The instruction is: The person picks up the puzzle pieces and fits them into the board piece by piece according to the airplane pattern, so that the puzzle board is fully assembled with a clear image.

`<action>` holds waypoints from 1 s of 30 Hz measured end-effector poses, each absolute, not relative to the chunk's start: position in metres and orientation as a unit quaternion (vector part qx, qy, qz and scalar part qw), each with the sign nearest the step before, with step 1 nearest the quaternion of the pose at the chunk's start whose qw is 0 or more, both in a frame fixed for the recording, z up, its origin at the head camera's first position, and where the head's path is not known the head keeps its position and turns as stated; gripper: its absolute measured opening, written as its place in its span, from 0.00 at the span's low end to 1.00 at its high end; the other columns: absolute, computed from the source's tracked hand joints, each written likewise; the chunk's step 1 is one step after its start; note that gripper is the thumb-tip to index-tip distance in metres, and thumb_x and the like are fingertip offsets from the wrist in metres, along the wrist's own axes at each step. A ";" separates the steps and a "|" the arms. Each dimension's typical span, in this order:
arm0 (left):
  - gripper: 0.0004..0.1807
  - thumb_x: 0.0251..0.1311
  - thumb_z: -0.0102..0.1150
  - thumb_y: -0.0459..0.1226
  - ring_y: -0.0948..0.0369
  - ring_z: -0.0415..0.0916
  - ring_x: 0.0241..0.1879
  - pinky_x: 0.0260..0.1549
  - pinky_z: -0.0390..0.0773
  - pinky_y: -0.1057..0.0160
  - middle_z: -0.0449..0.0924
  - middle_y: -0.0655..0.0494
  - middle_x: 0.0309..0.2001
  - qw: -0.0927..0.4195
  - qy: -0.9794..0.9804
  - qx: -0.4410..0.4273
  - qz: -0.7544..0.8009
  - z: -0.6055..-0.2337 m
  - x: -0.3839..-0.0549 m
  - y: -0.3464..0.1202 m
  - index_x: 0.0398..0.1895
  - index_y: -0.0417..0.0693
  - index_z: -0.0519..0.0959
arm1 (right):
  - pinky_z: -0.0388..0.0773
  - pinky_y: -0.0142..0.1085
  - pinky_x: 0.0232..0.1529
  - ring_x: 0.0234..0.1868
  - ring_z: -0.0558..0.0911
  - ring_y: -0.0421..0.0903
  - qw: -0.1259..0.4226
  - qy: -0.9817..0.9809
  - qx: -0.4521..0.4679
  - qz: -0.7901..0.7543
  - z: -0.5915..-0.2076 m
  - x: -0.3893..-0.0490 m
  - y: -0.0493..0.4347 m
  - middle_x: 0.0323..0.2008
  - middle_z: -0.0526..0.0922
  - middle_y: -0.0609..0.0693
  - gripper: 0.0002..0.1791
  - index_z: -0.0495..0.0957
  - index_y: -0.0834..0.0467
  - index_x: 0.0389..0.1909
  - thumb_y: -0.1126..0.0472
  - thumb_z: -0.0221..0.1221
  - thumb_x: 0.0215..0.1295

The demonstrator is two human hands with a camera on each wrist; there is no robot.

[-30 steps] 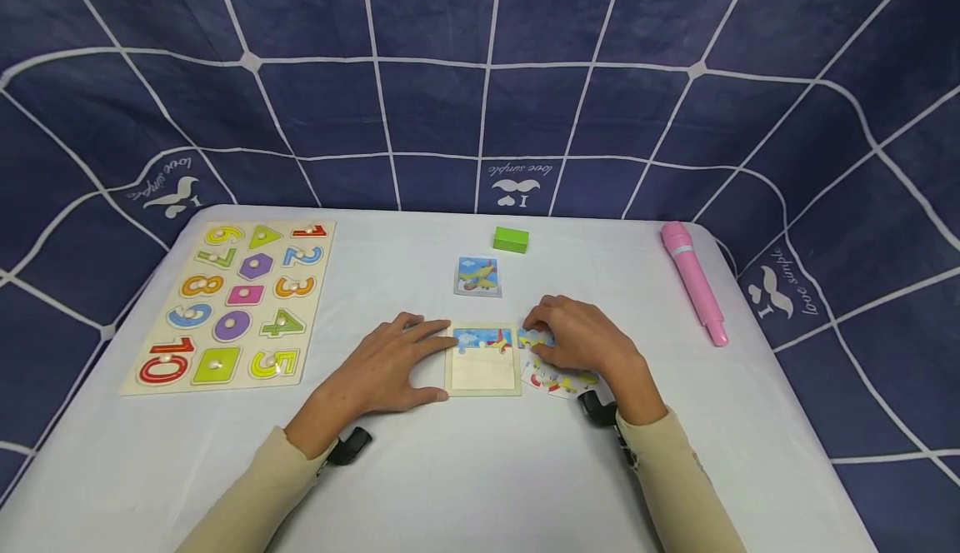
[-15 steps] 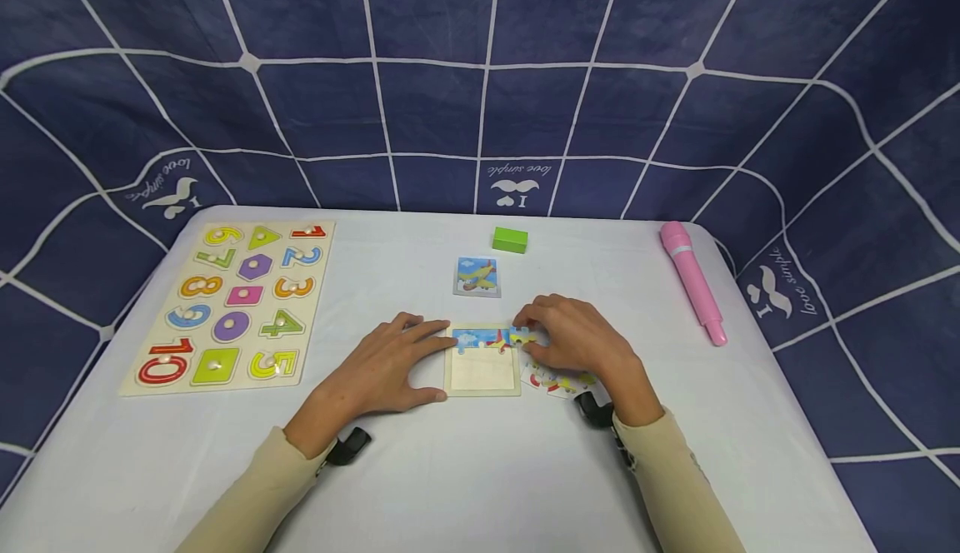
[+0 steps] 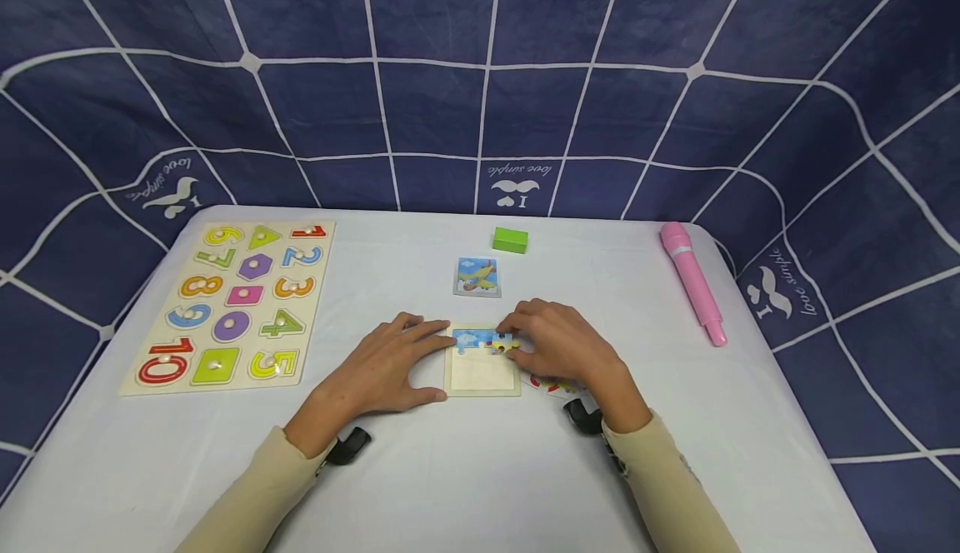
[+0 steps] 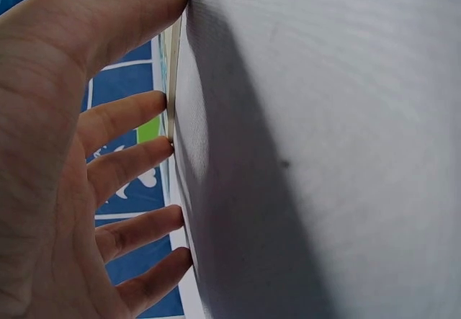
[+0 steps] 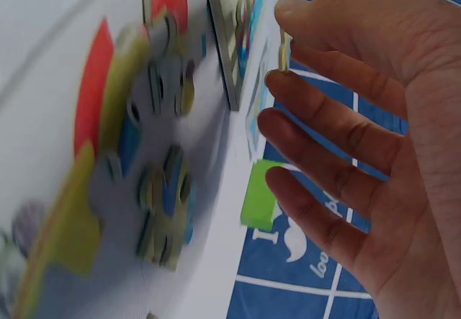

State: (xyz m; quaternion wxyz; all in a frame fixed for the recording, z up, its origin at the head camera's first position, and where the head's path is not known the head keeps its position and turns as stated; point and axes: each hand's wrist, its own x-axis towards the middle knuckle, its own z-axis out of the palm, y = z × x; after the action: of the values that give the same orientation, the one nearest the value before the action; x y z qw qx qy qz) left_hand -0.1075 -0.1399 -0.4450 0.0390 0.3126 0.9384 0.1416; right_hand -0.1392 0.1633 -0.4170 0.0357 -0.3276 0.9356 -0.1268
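Observation:
A small wooden puzzle tray (image 3: 480,374) lies on the white table in the head view. Joined blue-sky pieces (image 3: 471,338) fill its top row. My left hand (image 3: 390,361) rests at the tray's left side, fingers spread, thumb and fingertips at its edge (image 4: 173,67). Over the top right corner, my right hand (image 3: 562,341) pinches a yellow and blue puzzle piece (image 3: 502,343) between thumb and fingers. In the right wrist view that piece (image 5: 284,49) shows edge-on at the fingertips. Loose puzzle pieces (image 5: 166,211) lie right of the tray, partly under my right hand.
Behind the tray is a plane picture puzzle (image 3: 477,276), with a green block (image 3: 511,240) farther back. A number and shape board (image 3: 243,295) covers the left side. A pink microphone-shaped toy (image 3: 693,282) lies at the right. Blue checked cloth (image 3: 427,112) hangs behind.
My right hand has picked up the yellow and blue puzzle piece from beside the tray and carried it left over the tray's top right corner. My left hand has stayed in place.

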 end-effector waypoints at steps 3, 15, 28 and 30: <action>0.44 0.55 0.78 0.63 0.51 0.68 0.72 0.65 0.75 0.40 0.71 0.59 0.78 0.043 0.939 0.312 0.141 -0.445 -0.108 -0.140 0.75 0.62 0.78 | 0.84 0.41 0.51 0.46 0.84 0.41 0.028 0.931 -0.340 -0.129 -0.417 -0.137 0.158 0.47 0.88 0.42 0.16 0.91 0.49 0.54 0.55 0.73 0.66; 0.44 0.56 0.76 0.63 0.52 0.67 0.73 0.66 0.74 0.40 0.70 0.60 0.79 0.049 0.936 0.313 0.150 -0.444 -0.108 -0.141 0.76 0.61 0.77 | 0.84 0.41 0.50 0.47 0.84 0.41 -0.009 0.907 -0.400 -0.134 -0.424 -0.130 0.140 0.44 0.87 0.41 0.11 0.91 0.47 0.49 0.57 0.72 0.67; 0.45 0.56 0.76 0.64 0.53 0.67 0.74 0.66 0.74 0.41 0.70 0.61 0.79 0.045 0.937 0.313 0.151 -0.446 -0.108 -0.142 0.76 0.62 0.77 | 0.83 0.41 0.51 0.47 0.85 0.42 -0.035 0.900 -0.418 -0.122 -0.433 -0.122 0.122 0.46 0.87 0.42 0.10 0.91 0.45 0.49 0.57 0.73 0.69; 0.45 0.56 0.76 0.64 0.53 0.67 0.73 0.66 0.74 0.41 0.70 0.61 0.79 0.043 0.937 0.314 0.151 -0.446 -0.108 -0.142 0.76 0.61 0.77 | 0.84 0.41 0.52 0.47 0.86 0.42 -0.039 0.899 -0.419 -0.118 -0.434 -0.121 0.121 0.46 0.87 0.43 0.10 0.92 0.46 0.49 0.57 0.73 0.69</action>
State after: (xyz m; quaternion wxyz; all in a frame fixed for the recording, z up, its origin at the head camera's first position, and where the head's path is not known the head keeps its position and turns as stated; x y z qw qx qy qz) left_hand -0.1083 -0.1420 -0.4460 0.0432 0.3136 0.9365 0.1509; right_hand -0.1215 0.1207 -0.4338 -0.0386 -0.4194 0.8992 -0.1182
